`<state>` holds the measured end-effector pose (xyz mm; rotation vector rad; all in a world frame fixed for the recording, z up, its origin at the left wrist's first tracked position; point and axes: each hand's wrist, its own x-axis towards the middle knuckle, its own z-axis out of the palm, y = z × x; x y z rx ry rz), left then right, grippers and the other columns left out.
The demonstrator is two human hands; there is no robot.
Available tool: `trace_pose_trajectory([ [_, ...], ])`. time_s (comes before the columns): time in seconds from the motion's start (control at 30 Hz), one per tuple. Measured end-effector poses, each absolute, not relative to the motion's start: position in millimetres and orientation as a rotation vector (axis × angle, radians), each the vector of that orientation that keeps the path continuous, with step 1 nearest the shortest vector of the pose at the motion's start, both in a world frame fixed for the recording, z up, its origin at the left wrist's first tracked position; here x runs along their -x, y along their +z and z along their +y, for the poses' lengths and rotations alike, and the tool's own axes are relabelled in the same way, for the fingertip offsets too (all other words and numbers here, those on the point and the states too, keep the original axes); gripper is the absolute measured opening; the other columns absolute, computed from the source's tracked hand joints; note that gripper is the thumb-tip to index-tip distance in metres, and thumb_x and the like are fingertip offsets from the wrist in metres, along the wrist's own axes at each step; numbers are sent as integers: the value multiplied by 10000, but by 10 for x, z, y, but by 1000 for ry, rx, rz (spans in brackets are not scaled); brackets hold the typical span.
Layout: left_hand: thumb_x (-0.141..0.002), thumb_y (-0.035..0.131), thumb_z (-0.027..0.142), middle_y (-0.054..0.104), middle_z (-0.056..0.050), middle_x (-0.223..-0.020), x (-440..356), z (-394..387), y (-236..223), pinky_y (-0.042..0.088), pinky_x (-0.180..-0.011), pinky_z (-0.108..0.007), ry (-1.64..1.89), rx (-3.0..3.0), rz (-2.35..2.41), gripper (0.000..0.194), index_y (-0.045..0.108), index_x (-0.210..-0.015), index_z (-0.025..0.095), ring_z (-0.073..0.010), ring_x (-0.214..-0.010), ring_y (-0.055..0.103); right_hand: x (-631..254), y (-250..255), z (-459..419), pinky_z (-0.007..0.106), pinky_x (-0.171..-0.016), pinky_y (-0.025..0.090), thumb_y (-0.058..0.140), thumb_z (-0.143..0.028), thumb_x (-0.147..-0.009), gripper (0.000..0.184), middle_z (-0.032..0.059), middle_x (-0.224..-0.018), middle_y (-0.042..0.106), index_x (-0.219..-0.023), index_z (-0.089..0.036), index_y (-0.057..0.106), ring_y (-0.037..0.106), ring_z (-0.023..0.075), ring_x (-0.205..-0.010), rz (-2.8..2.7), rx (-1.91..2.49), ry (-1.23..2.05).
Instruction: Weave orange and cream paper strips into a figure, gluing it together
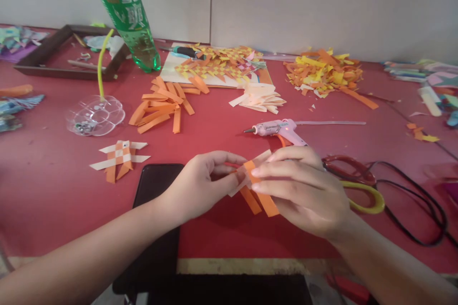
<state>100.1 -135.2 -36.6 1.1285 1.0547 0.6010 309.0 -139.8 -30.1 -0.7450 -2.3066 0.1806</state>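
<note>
Orange and cream paper strips (266, 204), crossed over one another, are held between my two hands above the red table. My left hand (202, 186) pinches their left side between thumb and fingers. Across the right side, my right hand (307, 186) has its fingers closed on the strips, hiding part of them. A woven paper fish (121, 155) of orange and cream strips, with a small eye, lies to the left. Just beyond my hands rests a pink glue gun (275, 128) with a clear glue stick in its back.
Folded orange strips (162, 102) and cream strips (259, 97) lie in piles ahead. Behind are a yellow-orange paper heap (325, 71), a green bottle (125, 14) and a dark frame (66, 74). A phone (157, 186), yellow-handled scissors (372, 200) and a black cable (425, 200) flank my hands.
</note>
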Motion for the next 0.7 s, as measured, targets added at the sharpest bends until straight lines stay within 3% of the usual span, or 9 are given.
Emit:
trace_pose_trajectory([
  [0.13,-858,636,285,742,-25,-820,-997,-1336,-366,522,-719,-220,693,-1064,997,229,711,-1041,171,-115,-700,654,-3113,-303,-1445,392,-766,497,636,-99,-789,243,15,-915,697,-917,-292,708,528,212,-910,-2320,830,12],
  [0.23,-853,655,274,737,-16,-831,-991,-1318,-379,524,-695,-193,725,-992,966,185,694,-988,155,-83,-661,636,-3103,-304,-1449,385,-728,487,630,-77,-777,238,20,-846,690,-923,-253,697,538,202,-851,-2283,792,58],
  [0.37,-850,649,208,733,-30,-926,-993,-1305,-396,548,-717,-203,739,-928,931,109,650,-941,148,-113,-779,685,-3076,-283,-1441,411,-727,510,568,-62,-756,260,40,-849,703,-948,-208,666,590,212,-829,-2244,785,182],
  [0.5,-845,650,179,738,-35,-870,-1004,-1310,-393,563,-742,-236,717,-893,917,124,600,-951,140,-124,-762,699,-3077,-275,-1443,457,-736,504,563,-156,-770,235,81,-876,697,-992,-174,640,615,227,-786,-2150,776,294],
  [0.7,-849,654,170,746,-28,-828,-1008,-1325,-411,556,-765,-236,722,-901,834,139,585,-966,143,-120,-766,703,-3075,-403,-1454,341,-722,514,680,-85,-780,228,1,-836,632,-928,-250,627,603,158,-793,-1880,1076,506],
])
